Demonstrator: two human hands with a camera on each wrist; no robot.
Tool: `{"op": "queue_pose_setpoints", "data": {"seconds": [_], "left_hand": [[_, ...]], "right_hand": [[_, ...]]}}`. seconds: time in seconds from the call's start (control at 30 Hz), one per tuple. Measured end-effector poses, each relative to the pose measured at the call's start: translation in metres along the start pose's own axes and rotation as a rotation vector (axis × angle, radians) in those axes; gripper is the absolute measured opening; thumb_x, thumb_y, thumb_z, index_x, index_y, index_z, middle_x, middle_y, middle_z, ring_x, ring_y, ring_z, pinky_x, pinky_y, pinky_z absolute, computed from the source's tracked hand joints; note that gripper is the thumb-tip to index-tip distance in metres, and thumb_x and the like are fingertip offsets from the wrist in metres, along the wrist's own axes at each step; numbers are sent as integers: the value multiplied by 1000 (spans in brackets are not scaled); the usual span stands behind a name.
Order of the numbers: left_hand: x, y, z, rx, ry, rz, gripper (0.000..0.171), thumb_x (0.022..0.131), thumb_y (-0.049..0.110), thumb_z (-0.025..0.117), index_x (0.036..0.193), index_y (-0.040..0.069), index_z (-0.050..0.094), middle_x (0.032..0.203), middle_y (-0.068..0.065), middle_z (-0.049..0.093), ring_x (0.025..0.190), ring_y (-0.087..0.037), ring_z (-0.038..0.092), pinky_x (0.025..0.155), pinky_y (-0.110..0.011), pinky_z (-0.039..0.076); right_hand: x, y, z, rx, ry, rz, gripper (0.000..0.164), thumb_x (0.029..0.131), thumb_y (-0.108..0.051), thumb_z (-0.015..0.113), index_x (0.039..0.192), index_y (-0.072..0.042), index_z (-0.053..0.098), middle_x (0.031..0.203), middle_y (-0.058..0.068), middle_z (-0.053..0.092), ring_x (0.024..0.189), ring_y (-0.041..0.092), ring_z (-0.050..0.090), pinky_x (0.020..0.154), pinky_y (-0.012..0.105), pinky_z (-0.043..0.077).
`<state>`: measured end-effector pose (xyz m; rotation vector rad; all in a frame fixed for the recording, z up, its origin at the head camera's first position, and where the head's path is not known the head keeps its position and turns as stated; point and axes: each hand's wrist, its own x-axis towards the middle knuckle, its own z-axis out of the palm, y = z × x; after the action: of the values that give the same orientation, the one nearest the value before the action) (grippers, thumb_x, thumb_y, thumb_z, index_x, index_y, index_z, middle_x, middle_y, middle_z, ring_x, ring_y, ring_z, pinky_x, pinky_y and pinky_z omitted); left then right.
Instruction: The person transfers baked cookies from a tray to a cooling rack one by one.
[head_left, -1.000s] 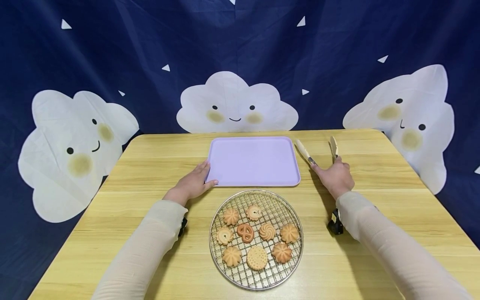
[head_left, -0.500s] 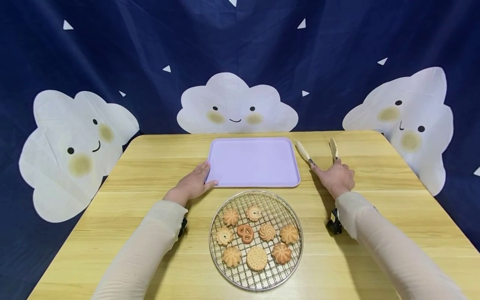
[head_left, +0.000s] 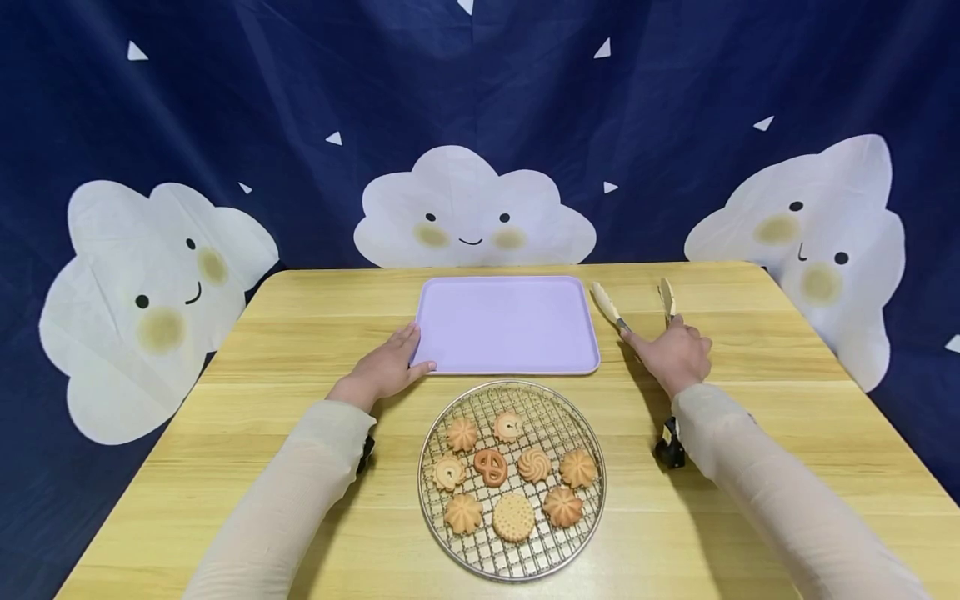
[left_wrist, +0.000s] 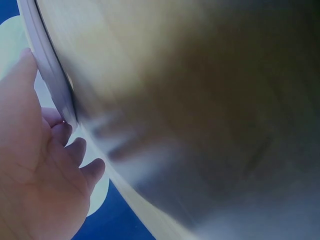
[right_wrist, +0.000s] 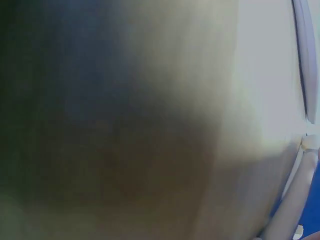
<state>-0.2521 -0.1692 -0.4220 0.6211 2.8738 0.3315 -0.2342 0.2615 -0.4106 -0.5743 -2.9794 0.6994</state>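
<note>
In the head view my left hand (head_left: 384, 365) rests at the left end of a lilac rectangular tray (head_left: 510, 325). Its fingers lie along the left edge, with the thumb over the near corner. The left wrist view shows the relaxed fingers and thumb beside the tray's rim (left_wrist: 52, 65). To the right of the tray, my right hand (head_left: 673, 357) holds a pair of tongs (head_left: 609, 305) from above. Their two cream tips point away from me and stand wide apart; the handle end is hidden under the hand. Tabletop blur fills most of the right wrist view.
Nearer to me, a round wire rack (head_left: 551, 557) bears several cookies, among them a brown pretzel-shaped one (head_left: 491, 467) and a flat dotted one (head_left: 513, 517). The wooden table (head_left: 315, 304) ends at a dark blue curtain (head_left: 480, 83) printed with clouds.
The head view shifts very slightly. Both hands, the tray, the tongs and the cookies keep their places.
</note>
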Motion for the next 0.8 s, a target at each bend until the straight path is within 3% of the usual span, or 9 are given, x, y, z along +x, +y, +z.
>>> {"op": "queue_pose_setpoints", "data": {"seconds": [0.17, 0.33, 0.67, 0.8], "left_hand": [[2, -3, -3, -11, -9, -3, 79, 99, 50, 40, 150, -4, 12, 156, -19, 9, 142, -37, 11, 115, -47, 14], [-1, -5, -15, -20, -8, -42, 79, 99, 51, 40, 151, -3, 12, 156, -21, 10, 142, -37, 11, 114, -49, 16], [-12, 5, -66, -29, 90, -133, 87, 96, 59, 39, 151, -2, 9, 157, -19, 10, 142, -37, 7, 114, -52, 11], [-21, 11, -80, -45, 129, -146, 89, 94, 63, 37, 152, 1, 8, 157, -17, 11, 142, -37, 9, 114, -53, 13]], "right_hand": [[4, -5, -12, 15, 1, -36, 109, 82, -75, 45, 148, 7, 18, 132, 39, 37, 112, 55, 35, 84, 62, 40], [4, -11, -30, 41, 0, -77, 105, 83, -75, 43, 150, 3, 20, 134, 39, 37, 115, 58, 34, 88, 65, 38], [-2, -29, -59, 59, 20, -192, 101, 83, -74, 46, 151, -3, 23, 142, 32, 35, 122, 56, 33, 88, 66, 38], [-8, -36, -66, 66, 46, -250, 100, 82, -74, 48, 150, -4, 27, 143, 27, 37, 126, 51, 33, 87, 65, 39]]}}
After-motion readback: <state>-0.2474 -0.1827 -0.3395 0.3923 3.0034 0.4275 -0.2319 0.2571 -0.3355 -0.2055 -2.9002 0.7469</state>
